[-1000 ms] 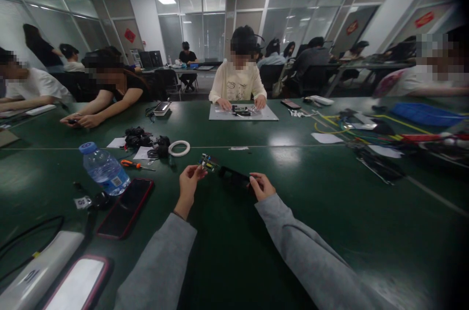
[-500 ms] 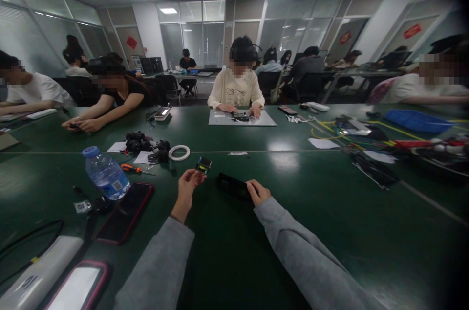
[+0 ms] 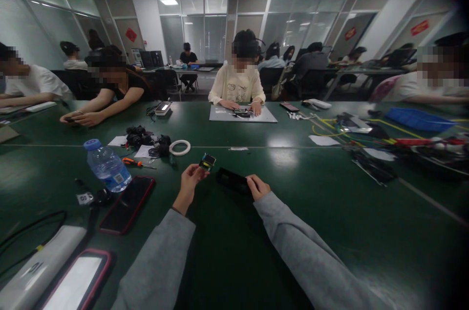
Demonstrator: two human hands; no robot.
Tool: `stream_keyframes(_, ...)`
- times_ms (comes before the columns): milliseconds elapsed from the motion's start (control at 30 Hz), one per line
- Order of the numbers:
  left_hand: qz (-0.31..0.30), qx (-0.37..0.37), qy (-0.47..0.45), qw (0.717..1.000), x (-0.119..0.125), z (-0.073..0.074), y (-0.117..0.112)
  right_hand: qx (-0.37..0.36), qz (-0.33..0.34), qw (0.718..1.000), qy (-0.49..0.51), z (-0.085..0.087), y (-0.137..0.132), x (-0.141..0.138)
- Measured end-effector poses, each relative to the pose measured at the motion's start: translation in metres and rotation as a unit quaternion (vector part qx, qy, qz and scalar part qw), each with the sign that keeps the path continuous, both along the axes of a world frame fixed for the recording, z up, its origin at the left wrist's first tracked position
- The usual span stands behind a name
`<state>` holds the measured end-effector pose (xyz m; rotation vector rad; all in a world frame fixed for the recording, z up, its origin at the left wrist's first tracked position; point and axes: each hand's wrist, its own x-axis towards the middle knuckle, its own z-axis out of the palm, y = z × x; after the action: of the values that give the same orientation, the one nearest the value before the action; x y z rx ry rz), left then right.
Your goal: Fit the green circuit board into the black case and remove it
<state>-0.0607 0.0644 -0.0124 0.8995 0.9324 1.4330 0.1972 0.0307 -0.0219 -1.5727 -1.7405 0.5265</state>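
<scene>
Pinched in the fingers of my left hand point(image 3: 190, 184) is a small circuit board point(image 3: 207, 162) with a dark square part and a yellow piece on it. It is raised above the green table point(image 3: 234, 232). My right hand point(image 3: 258, 187) grips the right end of a long black plastic housing point(image 3: 231, 181), which has a hollow in its face. The board is just up and left of the housing's left end, apart from it. My fingers hide the housing's right end.
Left of my hands are a water bottle point(image 3: 107, 166), an orange screwdriver point(image 3: 135, 162), a red-edged phone point(image 3: 127, 205) and a white power bank point(image 3: 42, 268). A white ring point(image 3: 180, 147) lies beside black cables point(image 3: 141, 140). Across the table, a person point(image 3: 237, 80) works over a grey board point(image 3: 220, 114).
The circuit board in my left hand has moved slightly right, nearer the black housing, and its tilt has changed a little. My view has tipped slightly; both hands keep their holds.
</scene>
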Motion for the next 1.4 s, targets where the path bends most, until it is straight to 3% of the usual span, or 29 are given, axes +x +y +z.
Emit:
stream_keyframes(467, -0.068, -0.024, -0.016, 0.997, 0.005, 0.008, -0.006, -0.002, 0.010, 0.999, -0.034, -0.002, 0.002, 0.000)
stream_keyframes(733, -0.048, -0.026, -0.009, 0.998, 0.008, 0.004, -0.003, 0.015, -0.011, 1.000, -0.004, -0.002, 0.000, -0.005)
stream_keyframes(833, -0.036, -0.016, -0.002, 0.999, 0.009, 0.004, -0.004, 0.072, 0.020, 0.997, -0.003, -0.004, -0.001, -0.008)
stream_keyframes(967, -0.019, -0.002, -0.006, 1.000, 0.009, 0.003, -0.004, 0.128, 0.093, 0.984, -0.078, -0.004, -0.002, -0.011)
stream_keyframes(1067, -0.011, 0.002, -0.017, 1.000, 0.007, 0.001, -0.004, 0.129, 0.106, 0.979, -0.113, -0.004, -0.003, -0.012)
stream_keyframes(1400, -0.006, 0.016, -0.010, 1.000, 0.006, 0.005, -0.006, 0.116, 0.133, 0.981, -0.084, -0.008, -0.001, -0.007)
